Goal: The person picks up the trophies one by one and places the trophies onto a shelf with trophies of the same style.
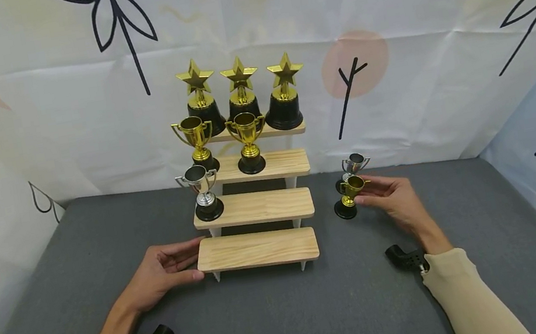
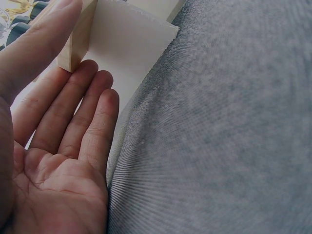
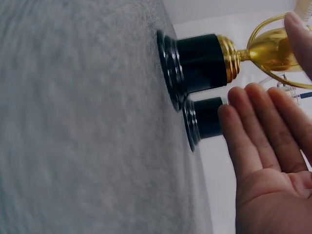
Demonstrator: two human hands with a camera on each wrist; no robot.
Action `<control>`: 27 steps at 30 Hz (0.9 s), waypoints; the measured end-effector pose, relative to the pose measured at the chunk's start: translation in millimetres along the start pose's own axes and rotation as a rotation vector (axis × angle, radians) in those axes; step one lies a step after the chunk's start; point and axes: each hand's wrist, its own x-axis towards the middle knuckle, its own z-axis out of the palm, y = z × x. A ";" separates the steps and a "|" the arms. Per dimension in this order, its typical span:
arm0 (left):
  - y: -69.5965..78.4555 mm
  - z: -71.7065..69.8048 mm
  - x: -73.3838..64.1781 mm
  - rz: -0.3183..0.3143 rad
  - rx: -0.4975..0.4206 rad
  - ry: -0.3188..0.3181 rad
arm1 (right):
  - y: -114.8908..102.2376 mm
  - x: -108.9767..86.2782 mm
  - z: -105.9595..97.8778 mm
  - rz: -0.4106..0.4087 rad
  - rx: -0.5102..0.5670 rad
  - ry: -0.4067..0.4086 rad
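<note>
My left hand (image 1: 165, 270) is at the left end of the lowest shelf (image 1: 256, 250) of a wooden stepped stand, its thumb by the front corner. In the left wrist view its fingers (image 2: 95, 122) are nearly straight, fingertips right at the board's end. On the right, my right hand (image 1: 393, 199) is beside a small gold trophy cup (image 1: 349, 194) standing on the table. The thumb overlaps the cup's bowl in the right wrist view, while the other fingers (image 3: 273, 126) extend almost straight below it. Just behind stands a silver trophy cup (image 1: 354, 164), partly hidden.
Three gold star trophies (image 1: 282, 93) line the top shelf. Two gold cups (image 1: 248, 140) occupy the second, and a silver cup (image 1: 205, 192) stands at the left of the third. A grey cloth (image 1: 293, 316) covers the table; a printed white curtain (image 1: 418, 77) hangs behind.
</note>
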 end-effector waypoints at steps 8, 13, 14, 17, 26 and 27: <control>-0.4 -0.5 0.4 0.008 -0.005 -0.003 | 6.3 -0.4 3.3 0.012 0.002 -0.016; -0.7 -0.7 0.1 0.012 -0.010 -0.005 | 9.4 -1.0 4.3 0.021 0.003 -0.024; -0.7 -0.7 0.0 0.012 -0.010 -0.006 | 10.0 -1.0 4.5 0.021 0.005 -0.027; -0.8 -0.8 -0.1 0.017 -0.026 -0.011 | 11.5 -1.0 5.0 0.024 0.020 -0.034; -0.7 -0.6 0.1 0.021 -0.046 -0.023 | 14.7 -2.0 5.0 0.044 -0.028 -0.025; -0.7 -0.6 0.2 0.020 -0.044 -0.022 | 15.2 -1.9 5.0 0.044 -0.034 -0.025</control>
